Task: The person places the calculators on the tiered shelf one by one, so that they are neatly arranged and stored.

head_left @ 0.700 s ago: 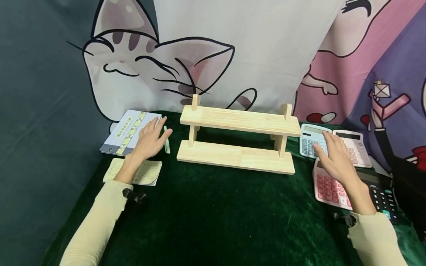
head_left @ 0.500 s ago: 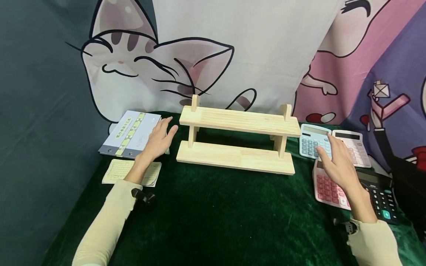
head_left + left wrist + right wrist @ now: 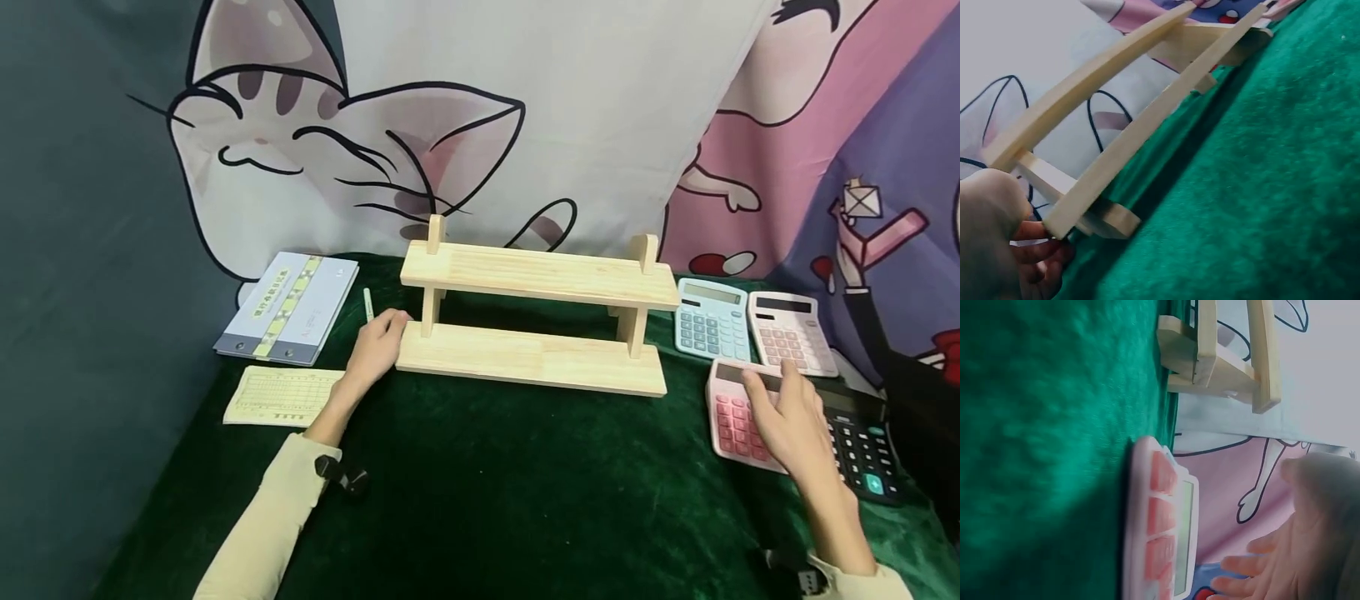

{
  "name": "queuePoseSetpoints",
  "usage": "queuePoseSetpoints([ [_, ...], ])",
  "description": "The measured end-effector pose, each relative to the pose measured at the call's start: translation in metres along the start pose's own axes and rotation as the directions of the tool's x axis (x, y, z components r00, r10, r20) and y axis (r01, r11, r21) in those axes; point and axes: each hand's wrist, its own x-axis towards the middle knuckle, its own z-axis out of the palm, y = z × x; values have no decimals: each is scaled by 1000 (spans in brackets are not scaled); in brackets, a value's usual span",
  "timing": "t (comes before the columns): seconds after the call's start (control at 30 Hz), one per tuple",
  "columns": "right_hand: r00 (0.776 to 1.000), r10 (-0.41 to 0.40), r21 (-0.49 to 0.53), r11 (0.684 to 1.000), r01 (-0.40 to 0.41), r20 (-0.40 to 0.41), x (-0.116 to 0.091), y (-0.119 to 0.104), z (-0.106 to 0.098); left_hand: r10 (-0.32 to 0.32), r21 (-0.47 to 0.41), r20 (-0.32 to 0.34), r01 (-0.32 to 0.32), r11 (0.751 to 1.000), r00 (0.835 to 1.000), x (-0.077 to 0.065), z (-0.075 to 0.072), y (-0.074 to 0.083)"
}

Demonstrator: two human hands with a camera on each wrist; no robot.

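A two-tier wooden shelf rack (image 3: 531,357) stands upright on the green cloth. My left hand (image 3: 375,348) is at the left end of its lower board, and in the left wrist view the curled fingers (image 3: 1030,250) grip the board's end, partly hidden behind it. A pale pen (image 3: 368,304) lies behind that hand, its near part covered. My right hand (image 3: 798,421) hovers with loosely spread fingers over a pink calculator (image 3: 738,417) and a black calculator (image 3: 866,446); in the right wrist view it holds nothing. Behind it lie a light-blue calculator (image 3: 712,321) and a white-pink calculator (image 3: 792,333).
At the left lies a pale blue ledger book (image 3: 292,304) with a patterned band. A yellowish form pad (image 3: 281,398) is in front of it, partly under the left forearm. A cartoon-printed curtain (image 3: 600,108) hangs behind the rack.
My left hand has moved right and nearer, from over the ledger book to the rack's left end, its fingers curling. My right hand has drawn back toward me, uncovering the two rear calculators.
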Motion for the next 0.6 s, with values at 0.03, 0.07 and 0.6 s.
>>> queuePoseSetpoints([
  [0.03,1000,14,-17,1000,-14,15,-4,3,0,5,-3,10,-5,1000,1000,-1,3,0],
  [0.07,999,28,-38,999,-27,33,-7,6,0,8,-6,23,-8,1000,1000,-1,6,0],
  [0.6,924,323,-302,919,-254,206,-30,17,6,-172,-366,30,171,915,985,-12,32,8],
])
